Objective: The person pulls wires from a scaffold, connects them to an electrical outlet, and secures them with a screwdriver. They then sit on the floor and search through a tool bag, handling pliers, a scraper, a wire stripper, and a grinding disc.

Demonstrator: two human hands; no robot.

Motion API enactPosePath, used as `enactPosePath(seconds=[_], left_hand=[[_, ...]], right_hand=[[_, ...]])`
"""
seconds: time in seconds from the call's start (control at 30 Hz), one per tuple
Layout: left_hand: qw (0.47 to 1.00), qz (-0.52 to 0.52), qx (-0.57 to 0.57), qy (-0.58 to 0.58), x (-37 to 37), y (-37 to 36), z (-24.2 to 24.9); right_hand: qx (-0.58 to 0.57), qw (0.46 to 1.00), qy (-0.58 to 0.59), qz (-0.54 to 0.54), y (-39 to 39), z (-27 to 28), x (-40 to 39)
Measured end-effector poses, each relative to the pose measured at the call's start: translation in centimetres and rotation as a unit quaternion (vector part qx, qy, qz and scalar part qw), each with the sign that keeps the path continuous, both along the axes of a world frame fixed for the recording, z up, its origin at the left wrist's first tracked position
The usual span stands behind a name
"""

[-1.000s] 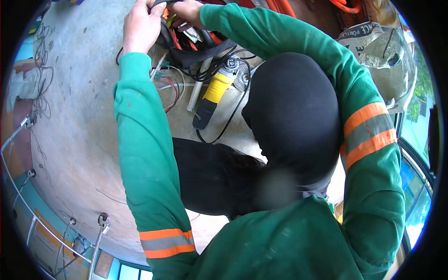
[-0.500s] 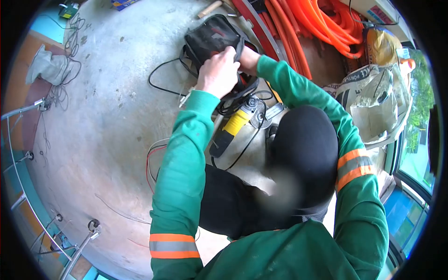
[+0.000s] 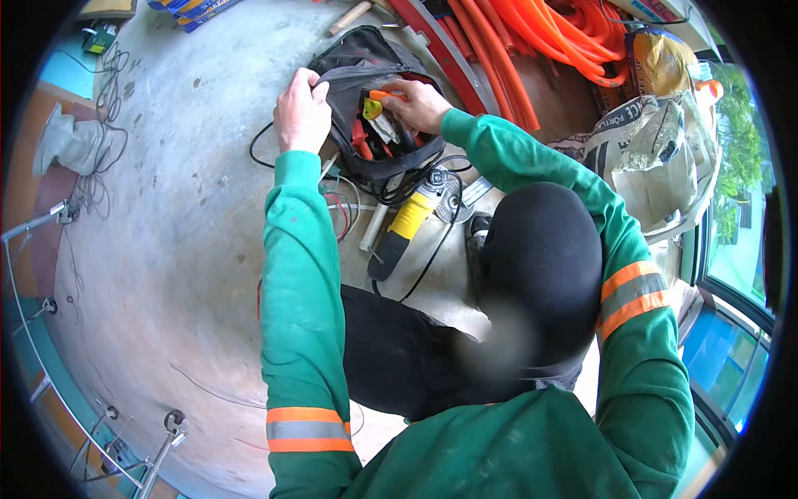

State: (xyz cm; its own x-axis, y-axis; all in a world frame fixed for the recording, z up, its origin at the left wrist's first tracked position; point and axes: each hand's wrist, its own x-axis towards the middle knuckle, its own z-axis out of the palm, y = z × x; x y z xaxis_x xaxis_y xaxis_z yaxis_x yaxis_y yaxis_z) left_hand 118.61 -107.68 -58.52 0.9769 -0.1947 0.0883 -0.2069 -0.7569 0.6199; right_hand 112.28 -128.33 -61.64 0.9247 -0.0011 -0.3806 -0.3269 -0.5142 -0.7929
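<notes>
A black tool bag (image 3: 357, 58) lies open on the concrete floor, with red-handled tools (image 3: 361, 140) and other items inside. My left hand (image 3: 302, 112) pinches the left edge of its opening. Over the right side of the opening, my right hand (image 3: 416, 106) has its fingers closed on an orange-handled tool (image 3: 387, 96); a yellow piece (image 3: 371, 109) shows just below it. The far end of the tool is hard to make out. Nearer my knees, a yellow and black angle grinder (image 3: 405, 224) rests on the floor beside the bag, its black cord around it.
Orange hoses (image 3: 573, 41) and a red metal bar (image 3: 440, 50) lie beyond the bag. Cement sacks (image 3: 652, 158) stand at the right by a window. Loose wires (image 3: 104, 158) and a metal frame (image 3: 37, 312) are at the left. A wooden handle (image 3: 350, 17) lies near the top.
The bag's opening is now spread and its contents show. My left hand has moved left with the bag's edge. My right hand has come into view, holding the orange-handled tool.
</notes>
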Motion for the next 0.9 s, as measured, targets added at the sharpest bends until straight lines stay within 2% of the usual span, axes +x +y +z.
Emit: enactPosePath(seconds=[0.13, 0.23, 0.37, 0.47, 0.6, 0.7, 0.77, 0.83, 0.87, 0.9], left_hand=[[1.000, -0.017, 0.002, -0.015, 0.3, 0.3, 0.1], [1.000, -0.022, 0.004, -0.016, 0.0, 0.7, -0.7], [0.999, -0.030, 0.016, 0.008, -0.1, 0.8, -0.7], [0.999, -0.029, 0.010, -0.011, -0.2, 0.8, -0.8], [0.999, -0.039, 0.018, 0.005, -0.1, 1.7, -1.4], [0.998, -0.052, 0.009, 0.025, -0.6, 1.4, -0.6], [0.998, -0.064, 0.020, 0.014, -1.1, 1.6, -0.9], [0.997, -0.069, 0.030, 0.031, -1.2, 1.7, -0.6], [0.997, -0.071, 0.021, 0.022, -1.0, 1.5, -0.4], [0.997, -0.075, 0.013, 0.012, -0.8, 1.3, -0.2]], right_hand=[[-0.019, 0.999, -0.039, -0.001, 0.2, 1.8, 1.1], [-0.101, 0.971, -0.215, 0.018, 0.5, 2.6, 1.4], [-0.072, 0.987, -0.142, -0.003, 0.6, 4.2, 2.0], [-0.109, 0.975, -0.186, 0.044, -0.2, 2.7, 2.9], [-0.121, 0.977, -0.150, 0.092, 0.6, 2.5, 3.0], [-0.033, 0.984, -0.164, 0.066, -1.0, 3.5, 2.8], [-0.057, 0.979, -0.186, 0.060, -2.1, 0.6, 1.9], [-0.103, 0.979, -0.156, 0.079, -0.9, 1.7, 0.3], [-0.104, 0.956, -0.257, 0.100, -0.9, 0.6, 0.7], [-0.015, 0.983, -0.184, 0.022, -1.3, 1.5, 0.9]])
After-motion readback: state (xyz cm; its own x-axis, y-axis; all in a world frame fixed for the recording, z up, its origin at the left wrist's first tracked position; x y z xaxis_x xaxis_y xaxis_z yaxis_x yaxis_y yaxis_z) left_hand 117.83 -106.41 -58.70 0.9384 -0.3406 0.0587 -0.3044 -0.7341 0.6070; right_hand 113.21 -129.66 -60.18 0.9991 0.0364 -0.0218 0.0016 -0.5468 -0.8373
